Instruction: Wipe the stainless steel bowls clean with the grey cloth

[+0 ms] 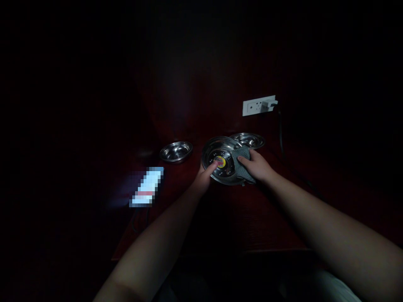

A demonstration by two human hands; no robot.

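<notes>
A shiny metal bowl [217,144] with a round yellow and red sticker inside is tilted toward me above the table. My left hand [205,175] grips its lower left rim, the thumb reaching in to the sticker. On the bowl's right side, my right hand [258,165] is closed on a grey-green cloth [243,163], which lies against the rim and inner wall. Part of the bowl is covered by the cloth. Behind it sits a shallow metal dish [253,139], partly hidden. Another metal bowl [176,152] stands apart on the left.
A lit, pixelated phone-like screen [147,186] lies at the left of the dark red table [252,226]. A white wall socket [258,105] holds a plug, with a dark cable [281,134] hanging down. The table's front edge is near my forearms; the surroundings are very dark.
</notes>
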